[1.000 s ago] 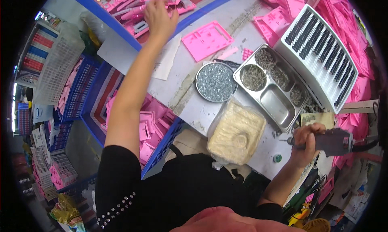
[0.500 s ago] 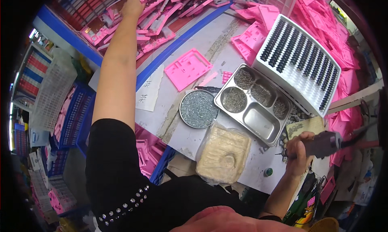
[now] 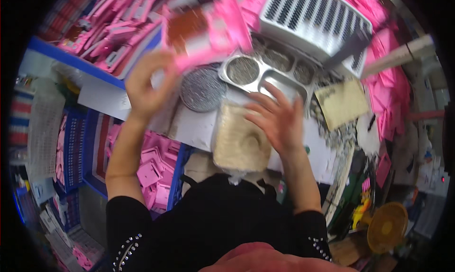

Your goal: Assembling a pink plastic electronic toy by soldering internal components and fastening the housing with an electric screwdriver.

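A pink plastic panel (image 3: pixel 230 23) with a brown board in it hangs tilted over the table, smeared by motion. My left hand (image 3: pixel 149 82) grips its near corner between thumb and fingers. Fingers spread, my right hand (image 3: pixel 279 120) holds nothing; it hovers over the right side of a beige block wrapped in clear plastic (image 3: pixel 239 141). Beyond its fingertips lies a steel compartment tray (image 3: pixel 282 85) with screws in several wells. A round dish of small metal pieces (image 3: pixel 204 89) stands under the panel's near edge. The dark, blurred power screwdriver (image 3: pixel 348 49) hangs at the upper right.
A blue-rimmed bin (image 3: pixel 76 61) heaped with pink parts stands at the far left. More pink pieces (image 3: pixel 154 170) fill a crate beside my left forearm. A white rack with dark rows (image 3: pixel 308 23) rises behind the tray. A yellowish pad (image 3: pixel 341 104) lies to the right.
My left hand has come back from the far bin with the pink panel. My right hand has let go of the screwdriver and moved left, fingers spread. The head view has shifted.
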The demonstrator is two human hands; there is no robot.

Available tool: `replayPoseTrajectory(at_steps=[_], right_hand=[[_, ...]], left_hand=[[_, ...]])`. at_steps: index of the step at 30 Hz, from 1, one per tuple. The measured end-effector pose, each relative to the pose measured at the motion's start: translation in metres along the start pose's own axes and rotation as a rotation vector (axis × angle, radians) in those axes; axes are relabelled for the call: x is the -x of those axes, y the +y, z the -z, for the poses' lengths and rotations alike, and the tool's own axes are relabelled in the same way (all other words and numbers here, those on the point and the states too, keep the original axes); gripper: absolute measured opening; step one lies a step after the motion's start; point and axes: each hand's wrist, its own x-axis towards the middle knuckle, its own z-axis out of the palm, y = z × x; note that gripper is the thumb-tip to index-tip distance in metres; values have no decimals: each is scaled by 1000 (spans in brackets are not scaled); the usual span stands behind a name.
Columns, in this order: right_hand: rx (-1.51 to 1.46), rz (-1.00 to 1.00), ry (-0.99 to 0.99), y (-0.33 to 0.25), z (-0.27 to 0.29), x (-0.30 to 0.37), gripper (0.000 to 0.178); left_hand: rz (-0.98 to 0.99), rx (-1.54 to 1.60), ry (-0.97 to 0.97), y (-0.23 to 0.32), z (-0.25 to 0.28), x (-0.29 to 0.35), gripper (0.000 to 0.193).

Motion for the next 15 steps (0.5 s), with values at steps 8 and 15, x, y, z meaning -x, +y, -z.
replayPoseTrajectory(at_steps=[8,15], right_hand=[[182,-124,265,20,26,34,55],[1121,54,407,33,45,62,46]], left_hand=[[152,305,-451,102,-47,127,23],[113,271,-581,101,-54,158,25]])
